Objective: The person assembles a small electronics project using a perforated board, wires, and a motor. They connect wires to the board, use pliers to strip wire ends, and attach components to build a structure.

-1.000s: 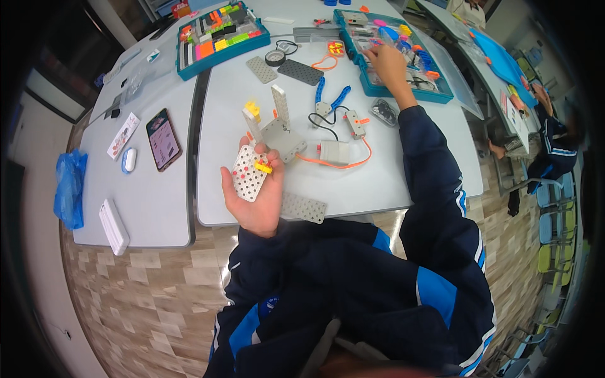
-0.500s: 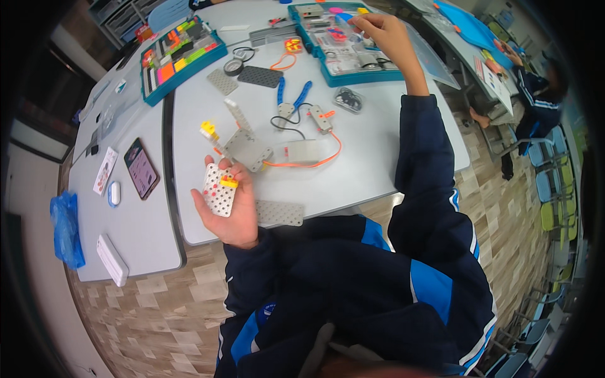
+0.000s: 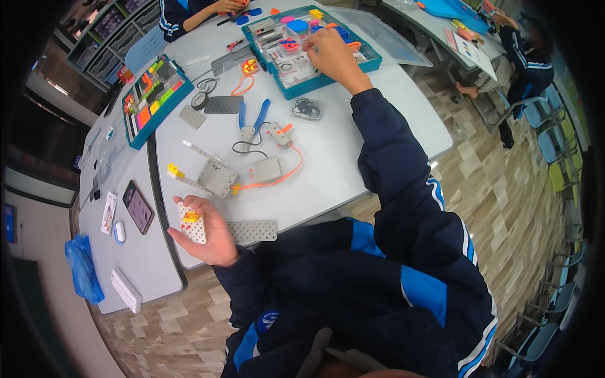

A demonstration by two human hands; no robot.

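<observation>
My left hand [image 3: 208, 232] holds a small white perforated plate [image 3: 193, 225] with a yellow and red piece on it, near the table's front edge. A grey perforated plate [image 3: 253, 231] lies on the table just right of that hand. My right hand [image 3: 333, 55] reaches far across into a teal parts tray [image 3: 301, 86] full of small coloured pieces; whether its fingers grip anything is hidden. Between the hands lies a grey assembly [image 3: 217, 177] with beams, a grey box [image 3: 264, 170] and an orange cable [image 3: 278, 179].
Blue pliers [image 3: 251, 120], a clear tub of black parts [image 3: 307, 109] and a second teal tray [image 3: 153, 96] lie further back. A phone [image 3: 138, 206], a mouse [image 3: 119, 232] and a blue bag [image 3: 80, 271] are at left. Other people work at the back and at the right table.
The view has shifted, so the table sits higher and further left in the picture. My left hand still holds the white plate; my right hand stays in the teal tray.
</observation>
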